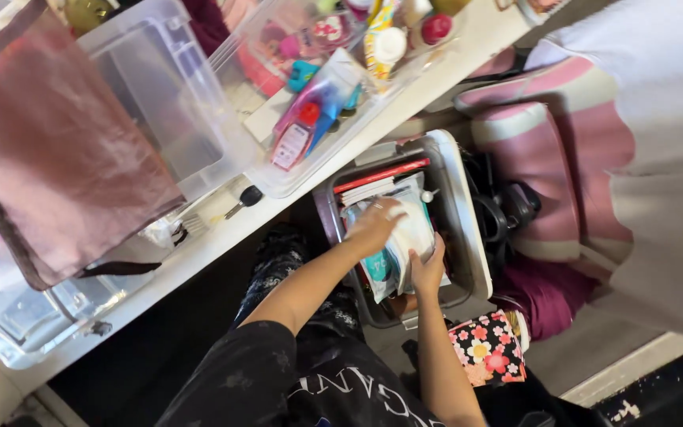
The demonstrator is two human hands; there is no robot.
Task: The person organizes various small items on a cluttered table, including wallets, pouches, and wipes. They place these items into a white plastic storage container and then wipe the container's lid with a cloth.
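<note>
Both my hands reach into a grey plastic bin point(468, 237) that stands below the edge of a white table point(480, 39). My left hand point(377, 224) lies on top of a clear plastic pouch point(414, 229) that holds white and teal items. My right hand point(428, 270) grips the near edge of the same pouch. The pouch stands among other flat packets in the bin, and a red flat item point(381, 175) lies along the bin's far side. What lies deeper in the bin is hidden.
The table holds a clear tray of bottles and tubes point(318, 119), an empty clear box point(167, 95) and a brownish-pink fabric bag point(57, 158). A pink striped cushion point(531, 150) and a black object point(507, 209) sit beside the bin. A floral pouch point(488, 348) lies near my right arm.
</note>
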